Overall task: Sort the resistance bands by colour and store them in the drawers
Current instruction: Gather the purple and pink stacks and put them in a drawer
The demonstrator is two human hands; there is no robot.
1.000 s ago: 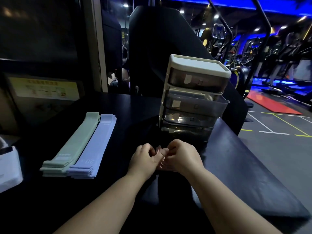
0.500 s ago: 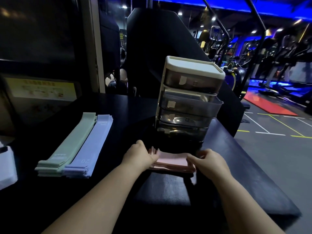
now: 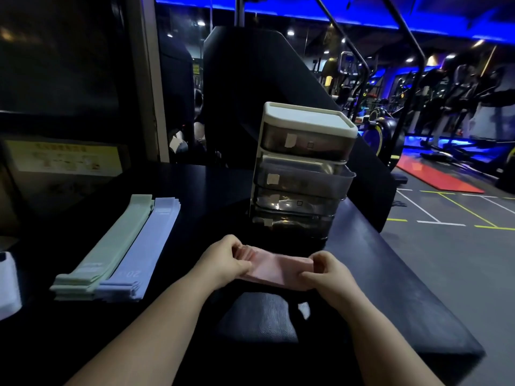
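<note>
A folded stack of pink resistance bands (image 3: 274, 270) is held just above the black table, in front of the drawer unit. My left hand (image 3: 223, 261) grips its left end and my right hand (image 3: 327, 273) grips its right end. The small drawer unit (image 3: 303, 174) has a white top and several smoky clear drawers; the second drawer (image 3: 303, 179) from the top is pulled out. On the table at the left lie a stack of green bands (image 3: 111, 246) and a stack of lilac bands (image 3: 145, 252), side by side.
The black table (image 3: 390, 288) ends at the right, with the gym floor beyond. A white object (image 3: 8, 285) sits at the far left edge. A dark padded panel (image 3: 250, 93) stands behind the drawers. A dark textured pad (image 3: 256, 319) lies under my forearms.
My hands have spread apart from touching each other, baring the pink stack held between them, and the stack now sits a little higher off the table. The view has shifted slightly.
</note>
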